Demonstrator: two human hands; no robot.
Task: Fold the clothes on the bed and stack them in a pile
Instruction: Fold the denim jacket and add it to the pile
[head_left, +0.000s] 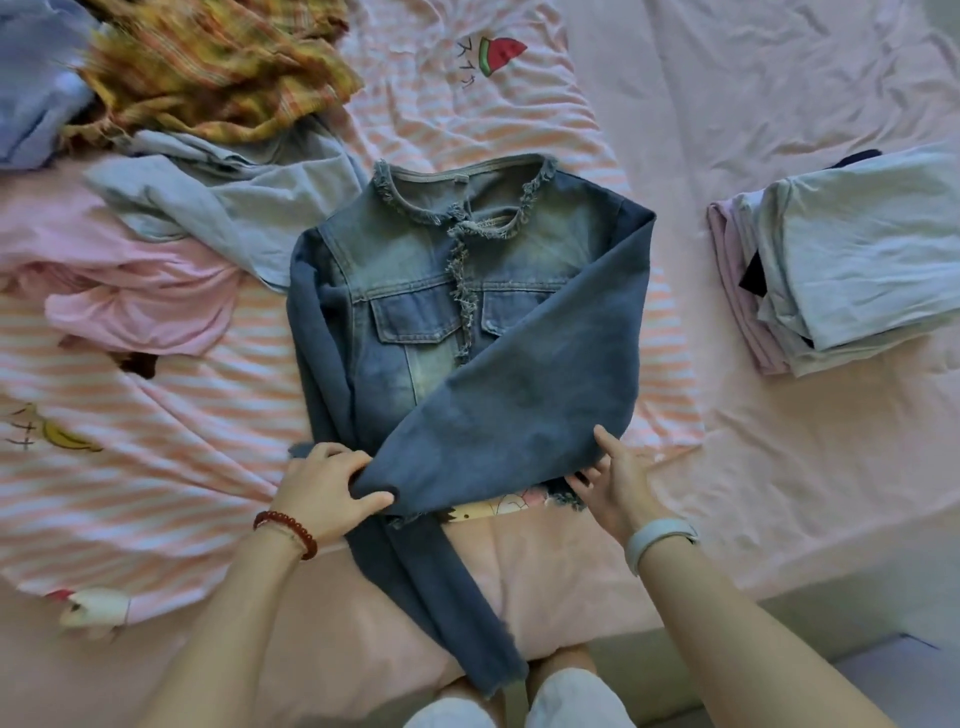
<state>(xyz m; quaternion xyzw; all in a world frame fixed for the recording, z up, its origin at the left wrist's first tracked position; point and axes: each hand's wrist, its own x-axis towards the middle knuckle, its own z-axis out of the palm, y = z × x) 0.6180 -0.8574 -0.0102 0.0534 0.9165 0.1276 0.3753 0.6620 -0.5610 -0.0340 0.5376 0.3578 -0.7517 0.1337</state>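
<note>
The denim jacket (415, 291) lies front-up on the bed (779, 467). My left hand (327, 486) grips the cuff of its sleeve, drawn across to narrow it; my right hand (618, 480), fingers spread, touches the hem. Folded pile (852, 260) waits right.

A faded blue denim jacket (415, 291) with a frayed collar and two chest pockets lies face up on the pink bed (779, 467), just beyond both hands; one sleeve is folded diagonally across its front, its cuff gripped by the left hand (327, 486), while the right hand (618, 480) touches the same sleeve's lower edge with straight fingers. The other sleeve trails down between the forearms (its frayed cuff hangs over the bed's edge). Well right of the right hand sits a pile of folded clothes (841, 260), pale blue over lilac; beyond the left hand lie unfolded clothes (171, 156), pink, pale blue and yellow plaid.
</note>
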